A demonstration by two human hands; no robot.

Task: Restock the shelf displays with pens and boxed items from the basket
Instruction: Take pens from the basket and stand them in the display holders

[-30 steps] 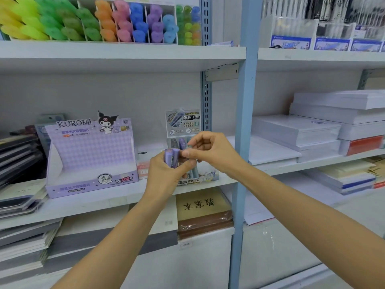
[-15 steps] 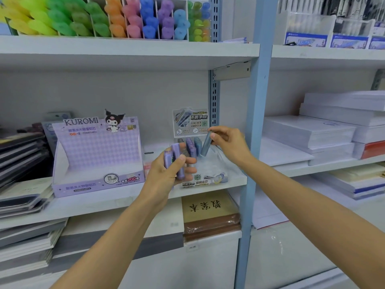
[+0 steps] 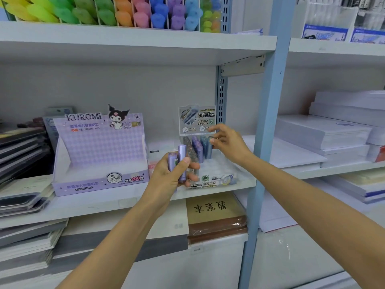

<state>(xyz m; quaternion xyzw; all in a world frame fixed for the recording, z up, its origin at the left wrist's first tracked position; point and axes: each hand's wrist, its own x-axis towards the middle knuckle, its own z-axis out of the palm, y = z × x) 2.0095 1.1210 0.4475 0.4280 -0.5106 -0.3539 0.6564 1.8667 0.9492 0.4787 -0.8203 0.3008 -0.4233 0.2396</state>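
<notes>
Holding two purple lead tubes (image 3: 181, 163) upright in left grip (image 3: 166, 177), fingers curled round them, just in front of clear display tray (image 3: 209, 183) on middle shelf (image 3: 125, 203). Right grip (image 3: 229, 144) pinches blue tube (image 3: 209, 152) at tray's 1 o'clock. Kuromi box (image 3: 100, 153) at tray's 9 o'clock.

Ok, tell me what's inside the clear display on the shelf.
Upright tubes in rows at its back: speckled, purple, blue. The right hand pinches the rightmost blue tube. The left hand, holding purple tubes, covers the front left of the display.
</notes>
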